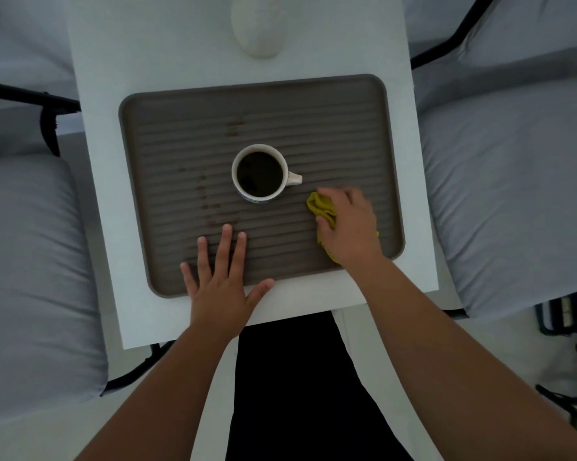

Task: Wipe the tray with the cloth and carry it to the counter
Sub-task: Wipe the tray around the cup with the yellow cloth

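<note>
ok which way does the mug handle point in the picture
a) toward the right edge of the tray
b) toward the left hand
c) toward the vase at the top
a: the mug handle sticks out toward the right edge of the tray, just above the cloth.

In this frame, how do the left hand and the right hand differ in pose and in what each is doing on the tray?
The left hand lies flat with straight, spread fingers and holds nothing; the right hand has curled fingers gripping the yellow cloth.
The left hand straddles the tray's near rim, its palm on the white table; the right hand sits wholly on the tray, right of the full mug.
Both rest on the tray's near side.
</note>
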{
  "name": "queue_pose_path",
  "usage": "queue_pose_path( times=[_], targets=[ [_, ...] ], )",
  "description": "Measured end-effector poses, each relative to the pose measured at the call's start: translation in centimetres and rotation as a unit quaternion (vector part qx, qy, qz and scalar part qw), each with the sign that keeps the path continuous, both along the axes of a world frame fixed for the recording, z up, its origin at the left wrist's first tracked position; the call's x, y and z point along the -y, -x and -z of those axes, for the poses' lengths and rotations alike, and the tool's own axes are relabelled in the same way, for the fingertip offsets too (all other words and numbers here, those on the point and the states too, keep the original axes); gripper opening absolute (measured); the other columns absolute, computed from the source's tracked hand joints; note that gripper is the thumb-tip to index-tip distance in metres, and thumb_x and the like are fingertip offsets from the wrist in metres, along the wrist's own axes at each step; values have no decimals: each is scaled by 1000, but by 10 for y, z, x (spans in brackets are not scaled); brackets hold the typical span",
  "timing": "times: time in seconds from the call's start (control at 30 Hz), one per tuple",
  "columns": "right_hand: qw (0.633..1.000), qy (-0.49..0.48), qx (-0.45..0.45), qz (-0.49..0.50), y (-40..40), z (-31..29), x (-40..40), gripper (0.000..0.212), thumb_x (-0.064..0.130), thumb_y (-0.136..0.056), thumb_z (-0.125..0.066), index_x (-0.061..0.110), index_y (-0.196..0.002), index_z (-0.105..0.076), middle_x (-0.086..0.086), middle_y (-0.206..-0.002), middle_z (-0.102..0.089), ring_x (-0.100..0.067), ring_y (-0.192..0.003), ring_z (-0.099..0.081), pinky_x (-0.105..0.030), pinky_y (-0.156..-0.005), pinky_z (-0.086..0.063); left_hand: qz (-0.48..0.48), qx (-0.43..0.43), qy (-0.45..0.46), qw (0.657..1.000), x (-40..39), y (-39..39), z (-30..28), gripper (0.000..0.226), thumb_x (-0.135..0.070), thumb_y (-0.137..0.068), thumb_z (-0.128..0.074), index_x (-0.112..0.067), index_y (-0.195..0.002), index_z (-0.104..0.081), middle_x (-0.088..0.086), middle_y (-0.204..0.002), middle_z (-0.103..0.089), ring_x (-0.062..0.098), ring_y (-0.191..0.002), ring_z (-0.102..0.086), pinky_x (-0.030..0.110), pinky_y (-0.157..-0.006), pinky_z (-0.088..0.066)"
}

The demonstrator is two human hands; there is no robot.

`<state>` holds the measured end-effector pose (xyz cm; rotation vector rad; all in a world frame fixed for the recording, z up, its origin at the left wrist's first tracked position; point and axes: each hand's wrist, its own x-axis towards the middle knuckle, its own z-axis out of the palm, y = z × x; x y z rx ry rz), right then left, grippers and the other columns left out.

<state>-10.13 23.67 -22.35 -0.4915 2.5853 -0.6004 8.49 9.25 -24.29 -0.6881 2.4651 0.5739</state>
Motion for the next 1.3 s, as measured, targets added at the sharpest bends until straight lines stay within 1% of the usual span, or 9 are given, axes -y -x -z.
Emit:
queue_pose_path(
  times=[0.07,0.17,0.23,0.3,0.43,0.63,0.83,1.13,1.3],
  targets=[
    [995,85,-10,43,0,-2,-4,36,10,-84,-61,18,-119,-60,-9,-116,-59,-23,-103,-57,-27,-93,-46,-1,-1,-4,1000,0,1,0,90,-84,-78,-8,-38,-151,18,-15,-157,30,25,-143,31,59,-110,15],
    [983,143,-25,109,14,-16,6,29,9,-85,-61,19,-112,-66,0,-108,-64,-1,-91,-56,0,-81,-37,-1,-8,-4,1000,-1,3,-3,89,-83,-79,-9,-38,-151,18,-16,-156,31,24,-142,34,58,-107,21],
    [983,154,-65,78,24,-24,17,28,11,-82,-62,20,-108,-68,0,-106,-62,-3,-87,-56,-5,-80,-42,-17,-36,-9,999,-3,7,-9,85,-79,-83,-13,-36,-152,14,-17,-157,29,21,-142,34,57,-107,23],
    [984,147,-99,16,29,-28,26,28,14,-79,-62,20,-105,-69,-2,-102,-62,-14,-87,-58,-21,-77,-49,-60,-73,-9,995,-4,19,-18,84,-75,-87,-20,-34,-154,11,-18,-158,25,20,-144,31,55,-108,23],
    [979,123,-141,-82,26,-25,34,28,13,-71,-63,15,-97,-72,-8,-93,-62,-24,-80,-58,-38,-69,-51,-197,-123,-1,973,4,58,-32,98,-71,-84,-45,-28,-155,8,-14,-161,17,22,-148,21,54,-111,17],
    [982,94,-146,-76,25,-17,40,28,13,-68,-61,17,-94,-72,-9,-91,-62,-30,-78,-57,-44,-66,-50,-241,-152,-21,958,27,97,-25,112,-63,-68,-73,-32,-154,-8,-11,-163,-7,24,-149,12,56,-113,10],
    [988,63,-114,-84,34,-23,45,28,15,-69,-60,18,-94,-73,-8,-93,-62,-32,-82,-58,-45,-71,-50,-246,-217,-44,944,34,107,-12,93,-55,-63,-80,-36,-144,-38,-11,-150,-41,18,-150,6,57,-113,8],
    [993,-22,-56,-99,54,-29,60,29,15,-83,-57,21,-108,-70,-10,-110,-57,-33,-100,-54,-46,-88,-45,-246,-230,-34,941,37,108,-15,86,-55,-62,-81,-37,-138,-47,-11,-145,-48,16,-150,4,56,-112,9],
    [991,-56,-7,-121,60,-20,53,28,17,-86,-56,21,-111,-69,-13,-113,-56,-33,-102,-54,-44,-89,-47,-247,-231,-43,940,37,108,-17,84,-54,-63,-81,-37,-138,-47,-12,-145,-48,17,-150,5,55,-112,9]
  ],
)
